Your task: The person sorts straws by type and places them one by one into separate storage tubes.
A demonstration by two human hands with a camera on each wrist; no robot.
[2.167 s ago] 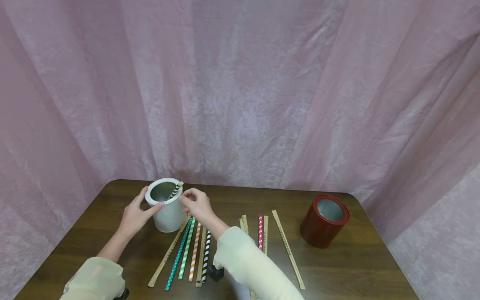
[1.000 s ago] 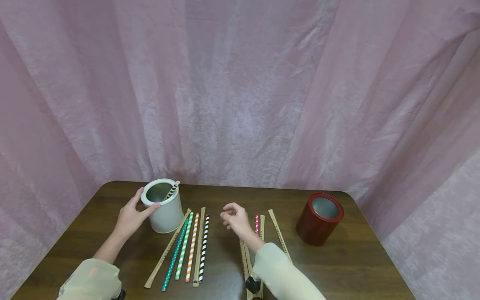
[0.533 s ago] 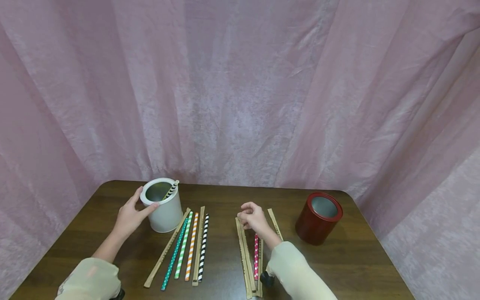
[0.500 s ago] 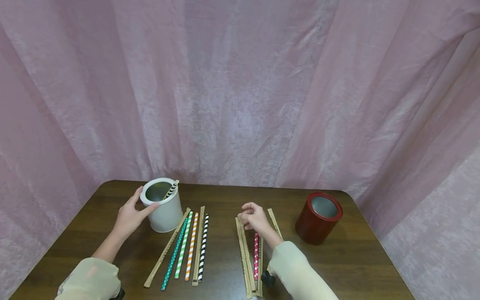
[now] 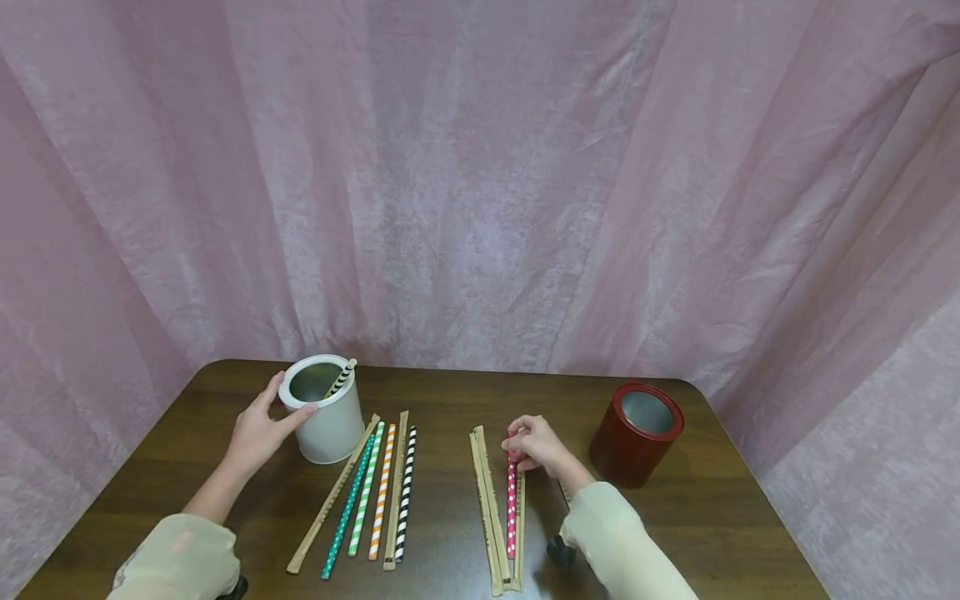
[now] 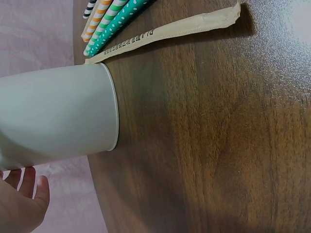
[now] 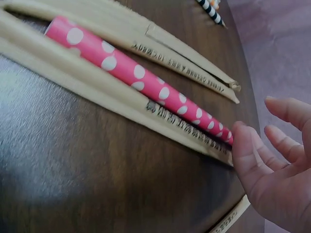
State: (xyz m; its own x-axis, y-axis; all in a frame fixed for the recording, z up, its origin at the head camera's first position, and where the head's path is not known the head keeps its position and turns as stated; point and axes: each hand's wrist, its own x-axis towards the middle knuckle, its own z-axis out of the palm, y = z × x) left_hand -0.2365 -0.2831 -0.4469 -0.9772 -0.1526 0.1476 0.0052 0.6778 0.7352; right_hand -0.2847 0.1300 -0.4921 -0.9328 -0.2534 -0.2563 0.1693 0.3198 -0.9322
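My left hand (image 5: 255, 433) holds the white tin (image 5: 333, 433) at its left side, thumb near the front rim and fingers round the far side. Out of the tin's opening leans a black-and-white striped straw (image 5: 342, 379). At the far end of a pink straw with white dots (image 5: 512, 508) is my right hand (image 5: 543, 448), its thumb touching the straw. The right wrist view shows a gap between thumb and spread fingers, and the pink straw (image 7: 146, 80) lies on the table. Paper-wrapped straws (image 5: 487, 517) lie close beside it.
Several straws, including a teal dotted one (image 5: 349, 508), an orange-striped one (image 5: 382, 496) and a black-striped one (image 5: 406, 496), lie right of the white tin. A dark red tin (image 5: 633, 446) stands at the right. Behind the wooden table (image 5: 712, 533) hangs a pink curtain (image 5: 480, 183).
My right hand has moved from beside the white tin rightward across the table to the pink dotted straw. My left hand has stayed on the white tin.
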